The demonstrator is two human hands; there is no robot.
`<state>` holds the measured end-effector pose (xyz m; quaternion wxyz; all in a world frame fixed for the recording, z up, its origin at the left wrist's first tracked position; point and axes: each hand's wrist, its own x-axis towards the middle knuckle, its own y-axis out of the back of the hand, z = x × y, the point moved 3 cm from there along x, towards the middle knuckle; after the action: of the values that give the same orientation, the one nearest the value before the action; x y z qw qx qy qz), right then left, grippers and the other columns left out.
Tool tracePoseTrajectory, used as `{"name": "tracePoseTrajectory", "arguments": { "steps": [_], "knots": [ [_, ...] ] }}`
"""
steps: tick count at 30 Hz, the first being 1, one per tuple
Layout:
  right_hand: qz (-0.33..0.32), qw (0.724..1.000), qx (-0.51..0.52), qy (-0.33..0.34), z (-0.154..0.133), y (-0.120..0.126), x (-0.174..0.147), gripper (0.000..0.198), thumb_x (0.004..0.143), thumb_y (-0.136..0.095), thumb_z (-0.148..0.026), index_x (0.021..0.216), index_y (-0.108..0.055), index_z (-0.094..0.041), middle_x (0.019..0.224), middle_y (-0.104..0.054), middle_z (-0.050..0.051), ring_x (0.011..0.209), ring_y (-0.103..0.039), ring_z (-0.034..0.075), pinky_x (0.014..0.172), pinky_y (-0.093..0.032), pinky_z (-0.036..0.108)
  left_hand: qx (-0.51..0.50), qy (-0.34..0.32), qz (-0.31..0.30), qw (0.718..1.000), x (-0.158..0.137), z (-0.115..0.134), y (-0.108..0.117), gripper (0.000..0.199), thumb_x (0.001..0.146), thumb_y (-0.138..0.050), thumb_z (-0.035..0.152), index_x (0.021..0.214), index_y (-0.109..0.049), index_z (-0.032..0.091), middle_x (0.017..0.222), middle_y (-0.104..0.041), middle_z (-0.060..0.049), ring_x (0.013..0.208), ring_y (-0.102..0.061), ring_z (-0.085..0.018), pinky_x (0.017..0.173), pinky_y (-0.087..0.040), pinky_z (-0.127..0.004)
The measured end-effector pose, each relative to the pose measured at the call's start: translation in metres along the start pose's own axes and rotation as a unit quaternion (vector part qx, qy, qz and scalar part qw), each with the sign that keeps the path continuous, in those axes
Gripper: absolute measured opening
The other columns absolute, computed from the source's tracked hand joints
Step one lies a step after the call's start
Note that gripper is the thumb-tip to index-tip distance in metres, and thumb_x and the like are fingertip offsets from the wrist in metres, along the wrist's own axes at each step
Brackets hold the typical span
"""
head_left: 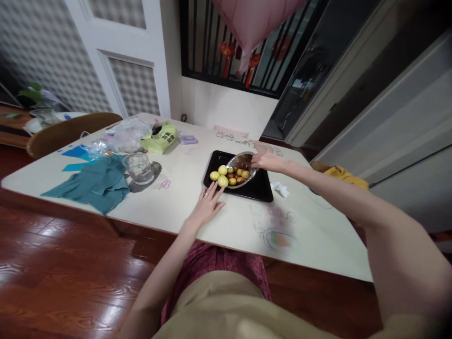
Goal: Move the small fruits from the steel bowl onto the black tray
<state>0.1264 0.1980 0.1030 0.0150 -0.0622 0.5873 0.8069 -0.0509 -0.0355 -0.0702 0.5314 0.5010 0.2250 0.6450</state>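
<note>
A black tray lies on the white table. On it a shiny metal bowl is tipped towards the left, with several small red-brown and yellow-green fruits, which look like jujubes, at its open side. My right hand is closed on the bowl's far right rim. Three larger yellow-green round fruits sit together at the tray's left side. My left hand is open, fingers spread, at the tray's near left edge; its fingertips are close to these fruits, and I cannot tell if they touch.
Left on the table are a teal cloth, a clear container, a green printed bag, clear plastic bags and a purple packet. A crumpled tissue lies right of the tray. A pink balloon hangs beyond.
</note>
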Motion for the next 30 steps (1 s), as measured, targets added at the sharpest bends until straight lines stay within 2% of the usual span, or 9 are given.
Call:
{"name": "tracePoseTrajectory", "arguments": {
  "steps": [9,17,20,23,30],
  "knots": [
    [-0.007,0.998,0.054,-0.02,0.009,0.01,-0.008,0.038,0.106,-0.047,-0.015,0.08,-0.075,-0.021,0.09,-0.076,0.007,0.083,-0.067,0.019,0.075,-0.05,0.032,0.009,-0.003,0.007,1.0,-0.001,-0.003,-0.004,0.063,0.111,-0.038,0.05,0.168,-0.03,0.023,0.175,-0.028,-0.017,0.166,-0.02,-0.031,0.132,-0.026,-0.061],
    [-0.043,0.999,-0.02,0.004,0.023,0.009,-0.006,0.035,0.1,-0.057,-0.009,0.072,-0.073,-0.021,0.085,-0.073,0.005,0.079,-0.064,0.018,0.069,-0.043,0.032,0.006,0.003,-0.005,1.0,0.0,-0.004,-0.005,0.063,0.111,-0.037,0.051,0.167,-0.032,0.021,0.176,-0.026,-0.017,0.167,-0.018,-0.031,0.132,-0.026,-0.061],
    [-0.034,0.999,-0.02,0.005,0.027,0.007,-0.007,0.036,0.1,-0.058,-0.008,0.068,-0.071,-0.02,0.081,-0.072,0.004,0.074,-0.062,0.016,0.066,-0.042,0.031,0.005,0.0,-0.005,1.0,-0.001,-0.004,-0.004,0.063,0.111,-0.038,0.051,0.167,-0.032,0.021,0.176,-0.025,-0.018,0.167,-0.019,-0.031,0.132,-0.026,-0.06],
    [-0.037,0.999,-0.028,0.009,0.029,0.006,-0.009,0.036,0.101,-0.058,-0.009,0.069,-0.071,-0.019,0.081,-0.071,0.005,0.075,-0.063,0.016,0.068,-0.043,0.031,0.009,-0.001,-0.008,1.0,-0.001,-0.004,-0.004,0.063,0.112,-0.036,0.051,0.166,-0.033,0.019,0.176,-0.025,-0.019,0.166,-0.019,-0.032,0.132,-0.027,-0.06],
    [-0.113,0.99,-0.076,0.022,0.027,0.012,-0.023,0.036,0.104,-0.049,-0.01,0.081,-0.075,-0.017,0.092,-0.073,0.009,0.088,-0.065,0.019,0.081,-0.046,0.033,0.02,-0.001,-0.013,1.0,-0.001,-0.003,-0.004,0.064,0.112,-0.036,0.05,0.166,-0.034,0.015,0.175,-0.026,-0.02,0.166,-0.02,-0.033,0.131,-0.03,-0.06]
  ]
}}
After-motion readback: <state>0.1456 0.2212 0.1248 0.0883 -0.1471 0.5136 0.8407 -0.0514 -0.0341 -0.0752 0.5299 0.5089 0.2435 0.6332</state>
